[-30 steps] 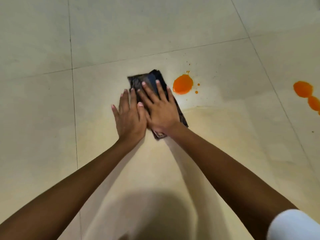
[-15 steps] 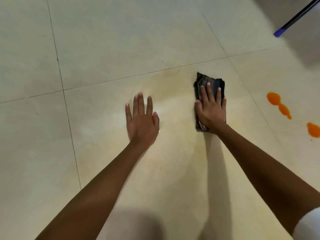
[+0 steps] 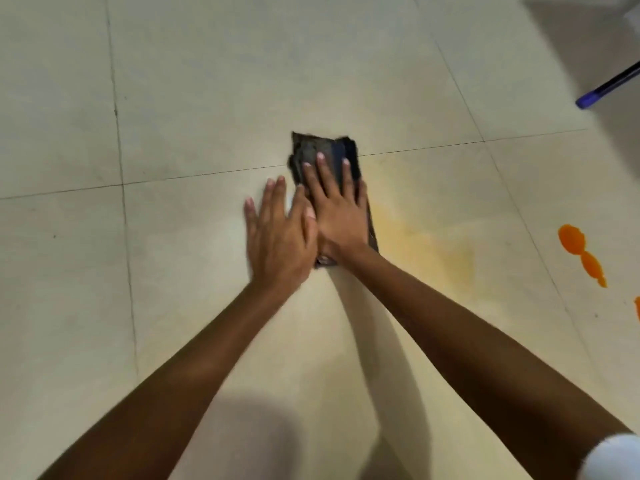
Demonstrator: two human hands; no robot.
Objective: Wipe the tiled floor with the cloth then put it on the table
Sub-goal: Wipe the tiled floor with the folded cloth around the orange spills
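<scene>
From the head view, your right hand lies flat, fingers spread, pressing the dark folded cloth onto the tiled floor. Your left hand is flat just beside it, touching its edge. The cloth looks soft, limp and probably damp; pinch it at the bare far edge. Orange spills remain well right.

Head view, single: worn high, facing steeply down and forward onto tiled floor, close over both forearms.
</scene>
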